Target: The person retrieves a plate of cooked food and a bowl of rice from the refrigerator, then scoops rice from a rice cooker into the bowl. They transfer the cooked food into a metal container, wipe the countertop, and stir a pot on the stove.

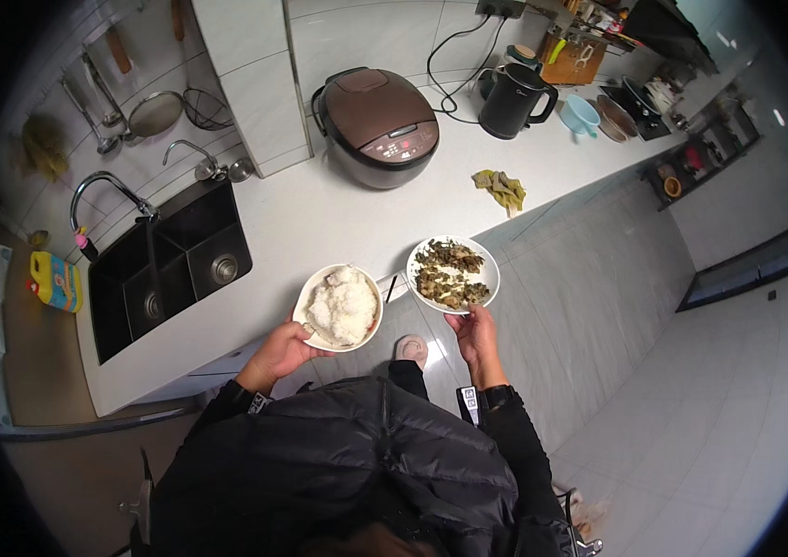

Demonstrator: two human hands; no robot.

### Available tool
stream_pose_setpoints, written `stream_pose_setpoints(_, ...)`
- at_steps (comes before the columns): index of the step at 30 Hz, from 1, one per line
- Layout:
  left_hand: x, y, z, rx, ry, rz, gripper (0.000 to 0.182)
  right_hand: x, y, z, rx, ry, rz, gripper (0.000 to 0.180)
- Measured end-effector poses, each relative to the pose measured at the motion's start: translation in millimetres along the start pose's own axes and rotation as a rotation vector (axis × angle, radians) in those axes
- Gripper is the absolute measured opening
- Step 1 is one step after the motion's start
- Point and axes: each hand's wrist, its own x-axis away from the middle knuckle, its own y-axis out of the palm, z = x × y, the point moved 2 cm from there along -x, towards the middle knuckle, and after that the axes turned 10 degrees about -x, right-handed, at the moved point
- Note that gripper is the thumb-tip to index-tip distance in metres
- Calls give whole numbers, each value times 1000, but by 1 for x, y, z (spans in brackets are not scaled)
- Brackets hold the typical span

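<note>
My left hand point(285, 351) grips a white bowl point(304, 292) heaped with cooked white rice point(344, 306), thumb at its rim. A round white plate point(492, 275) is held at its near edge by my right hand point(475, 334). Cooked food point(451, 259), dark green leafy bits with pale brown pieces, lies on that plate in two portions. Bowl and plate are level with each other in front of my body, by the counter's front edge, a small gap between them. The fingers beneath both dishes are partly hidden.
On the white counter point(282, 230) stand a brown rice cooker point(383, 118), a black electric kettle point(514, 101) and a light blue container point(580, 115). A crumpled greenish cloth point(502, 189) lies near the front edge. At left are a black double sink point(178, 257) and a yellow jug point(56, 280).
</note>
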Motion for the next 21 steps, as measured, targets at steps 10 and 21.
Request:
stream_pose_setpoints(10,58,107,-55,155,-36,325,77,-20,-38,-76,227,306,96,26)
stream_pose_setpoints(21,2,118,-16,245,-59,365,88,-143,-12,-84,201,407,153,30)
